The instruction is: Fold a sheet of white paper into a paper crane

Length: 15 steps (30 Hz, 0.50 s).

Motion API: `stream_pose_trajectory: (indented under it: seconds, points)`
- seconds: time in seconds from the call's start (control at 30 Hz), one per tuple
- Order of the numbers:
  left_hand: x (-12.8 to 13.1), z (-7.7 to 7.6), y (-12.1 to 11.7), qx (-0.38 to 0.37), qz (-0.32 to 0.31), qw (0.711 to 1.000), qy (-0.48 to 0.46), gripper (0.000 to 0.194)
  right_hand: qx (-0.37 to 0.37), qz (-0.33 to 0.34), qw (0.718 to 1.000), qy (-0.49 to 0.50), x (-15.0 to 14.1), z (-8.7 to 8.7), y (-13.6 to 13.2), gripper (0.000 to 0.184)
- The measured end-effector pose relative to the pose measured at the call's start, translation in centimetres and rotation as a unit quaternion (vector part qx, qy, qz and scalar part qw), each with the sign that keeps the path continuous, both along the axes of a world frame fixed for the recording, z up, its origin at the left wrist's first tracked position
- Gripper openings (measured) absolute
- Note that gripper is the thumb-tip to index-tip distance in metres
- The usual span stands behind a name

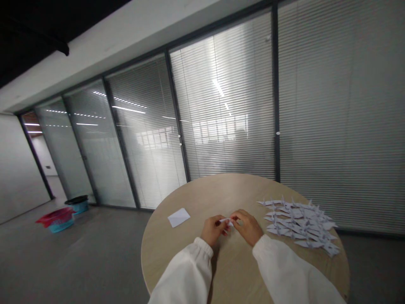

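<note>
My left hand [214, 229] and my right hand [248, 226] meet over the middle of a round wooden table [196, 257]. Both pinch a small folded piece of white paper [227, 220] between their fingertips. Both arms wear white sleeves. To the left of my hands a flat white paper square [179, 217] lies on the tabletop. To the right, several folded white paper cranes [299, 224] lie spread in a pile.
Behind the table runs a glass wall with closed blinds [228, 109] and dark frames. On the grey floor at the left stand a black bin [76, 203] and a blue basket with a red liner [56, 219].
</note>
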<state>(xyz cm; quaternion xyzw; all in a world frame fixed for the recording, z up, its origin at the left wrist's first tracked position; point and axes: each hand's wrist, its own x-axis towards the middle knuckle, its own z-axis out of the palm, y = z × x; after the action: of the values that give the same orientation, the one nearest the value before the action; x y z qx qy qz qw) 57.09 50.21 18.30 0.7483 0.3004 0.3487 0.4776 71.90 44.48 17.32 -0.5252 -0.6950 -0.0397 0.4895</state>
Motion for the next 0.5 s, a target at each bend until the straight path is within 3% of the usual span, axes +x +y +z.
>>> stream_pose_trajectory:
  seconds: [0.3, 0.5]
  points:
    - [0.05, 0.17, 0.18, -0.131, -0.032, 0.988, -0.072, 0.045, 0.011, 0.01, 0.992, -0.125, 0.67, 0.77, -0.6, 0.019]
    - [0.09, -0.01, 0.65, -0.21, -0.02, 0.973, -0.093, 0.047, 0.023, 0.014, 0.982, -0.185, 0.72, 0.81, -0.72, 0.024]
